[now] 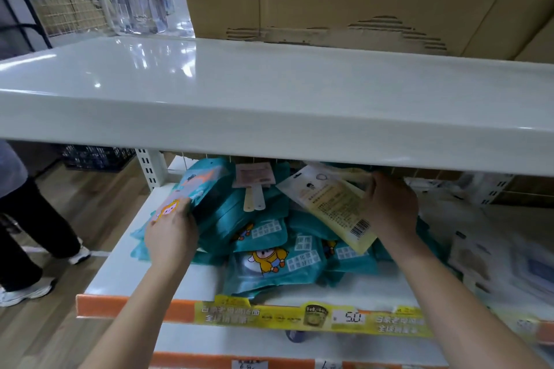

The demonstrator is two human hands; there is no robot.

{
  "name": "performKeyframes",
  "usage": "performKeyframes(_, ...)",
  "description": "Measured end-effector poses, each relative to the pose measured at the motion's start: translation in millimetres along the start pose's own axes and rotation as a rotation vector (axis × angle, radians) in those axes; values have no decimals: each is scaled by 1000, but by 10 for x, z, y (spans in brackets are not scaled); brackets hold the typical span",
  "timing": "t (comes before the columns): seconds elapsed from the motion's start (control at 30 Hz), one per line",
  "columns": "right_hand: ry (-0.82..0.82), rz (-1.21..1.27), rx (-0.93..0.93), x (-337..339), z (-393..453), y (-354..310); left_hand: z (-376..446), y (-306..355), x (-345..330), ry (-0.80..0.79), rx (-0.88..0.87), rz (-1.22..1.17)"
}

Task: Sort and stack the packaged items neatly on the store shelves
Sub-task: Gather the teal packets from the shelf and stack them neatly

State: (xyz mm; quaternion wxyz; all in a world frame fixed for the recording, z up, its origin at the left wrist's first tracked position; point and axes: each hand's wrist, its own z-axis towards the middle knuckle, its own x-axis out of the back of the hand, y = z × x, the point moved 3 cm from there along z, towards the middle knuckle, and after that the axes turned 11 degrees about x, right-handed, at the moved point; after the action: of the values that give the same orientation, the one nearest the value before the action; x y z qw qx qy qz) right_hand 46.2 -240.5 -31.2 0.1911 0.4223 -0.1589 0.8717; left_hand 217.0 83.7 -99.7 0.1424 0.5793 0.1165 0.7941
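Head view showed the right hand (389, 207) gripping the upper edge of a cream packet (332, 207), fingers curled over it; its long axis ran from the grip down toward the person, barcode end lowest; it lay tilted on the heap of teal packets (269, 249) on the lower shelf (120, 272); the left hand (172, 234) held a teal packet (198, 186) at the heap's left, so the right was nearer the cream one.
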Motion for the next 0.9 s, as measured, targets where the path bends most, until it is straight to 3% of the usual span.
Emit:
performKeyframes(0.1,241,-44,9,240,17,6,-8,131,183,104,20,-54)
performKeyframes(0.17,314,-90,-7,344,33,71,-65,252,317,128,-4,-102)
performKeyframes(0.3,420,-138,-21,468,30,193,-260,512,291,-64,-232,-91)
performKeyframes(0.37,480,-64,-52,515,-3,221,-261,491,155,-302,-115,-291)
performKeyframes(0.4,492,-25,-78,534,-28,241,-239,451,89,-344,-52,-387)
performKeyframes(0.47,483,28,-129,564,-89,315,-156,327,22,-288,15,-294)
performKeyframes(0.6,153,339,-409,470,-152,542,-3,8,-123,-498,327,-134)
performKeyframes(0.73,-316,248,-445,335,-249,580,-3,21,16,-461,410,-87)
performKeyframes(0.87,-465,465,-565,297,-449,590,-36,96,91,-511,447,-262)
performKeyframes(0.9,-425,624,-664,250,-515,626,-34,107,145,-491,464,-342)
